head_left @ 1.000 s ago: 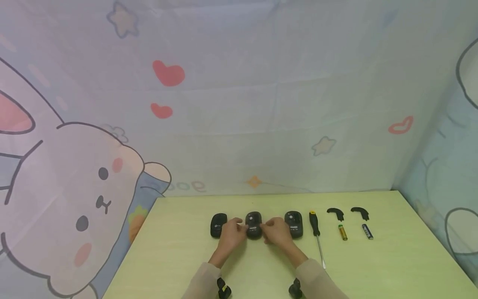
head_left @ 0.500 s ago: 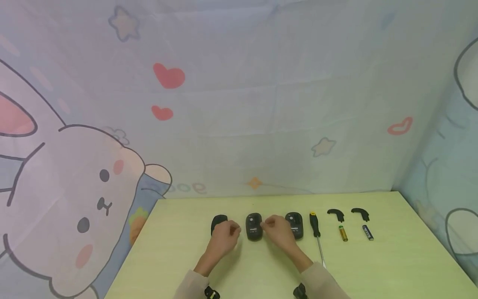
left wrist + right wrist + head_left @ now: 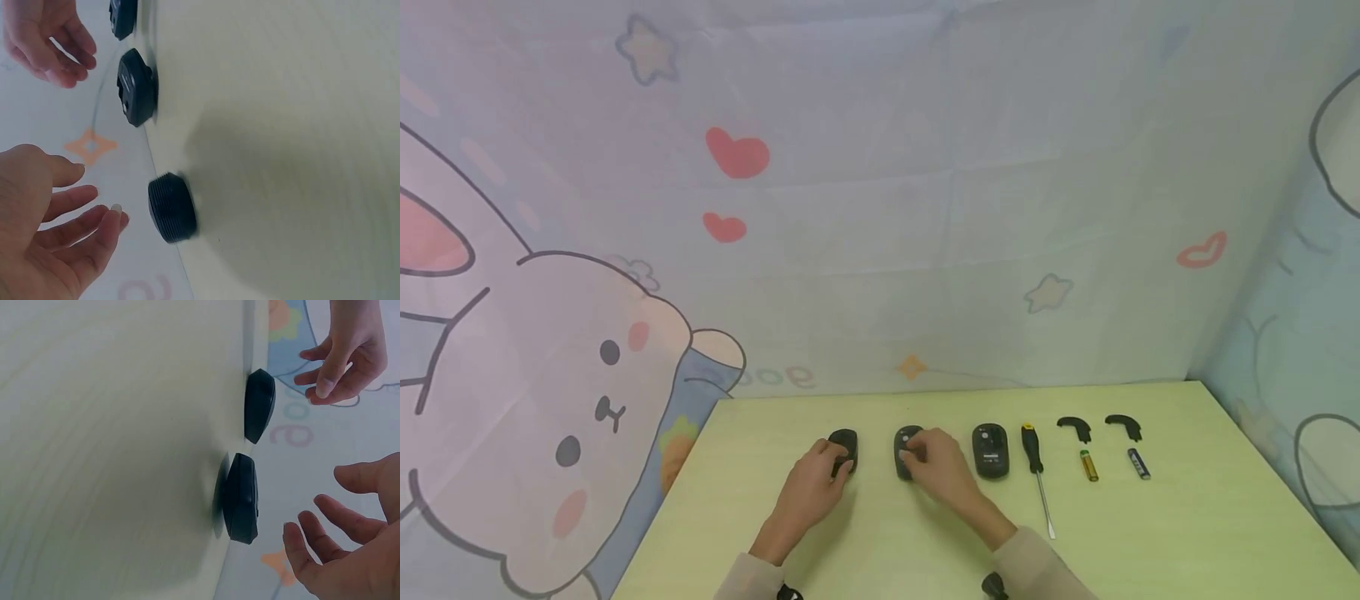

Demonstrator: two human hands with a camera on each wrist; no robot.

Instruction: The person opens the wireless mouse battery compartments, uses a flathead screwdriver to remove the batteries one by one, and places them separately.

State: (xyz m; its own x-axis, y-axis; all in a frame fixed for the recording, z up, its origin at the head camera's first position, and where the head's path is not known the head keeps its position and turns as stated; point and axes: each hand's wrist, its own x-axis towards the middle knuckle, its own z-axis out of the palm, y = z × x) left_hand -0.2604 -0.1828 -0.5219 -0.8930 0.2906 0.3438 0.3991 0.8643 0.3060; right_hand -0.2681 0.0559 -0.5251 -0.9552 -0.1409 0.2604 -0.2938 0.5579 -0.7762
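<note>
Three black computer mice lie in a row on the table. The left mouse (image 3: 847, 442) has its ribbed side facing the left wrist camera; the middle mouse (image 3: 905, 435) and the right mouse (image 3: 990, 454) show an underside with a label. My left hand (image 3: 811, 483) hovers at the left mouse, fingers loosely bent; the left wrist view shows its fingertips (image 3: 115, 212) apart from it. Above the middle mouse and partly covering it is my right hand (image 3: 942, 471). In the right wrist view its fingers (image 3: 300, 553) are spread and do not touch the mouse (image 3: 242, 499).
Right of the mice lies a screwdriver (image 3: 1034, 462) with a black and yellow handle. Further right are two curved black plastic pieces (image 3: 1075, 427) (image 3: 1124, 427), with a yellow battery (image 3: 1088, 466) and a dark battery (image 3: 1138, 464) below them. A printed cloth (image 3: 880, 317) hangs behind the table.
My left hand has let go of the middle mouse and moved left to the left mouse. The right hand has come off the middle mouse's side and shifted slightly left over it.
</note>
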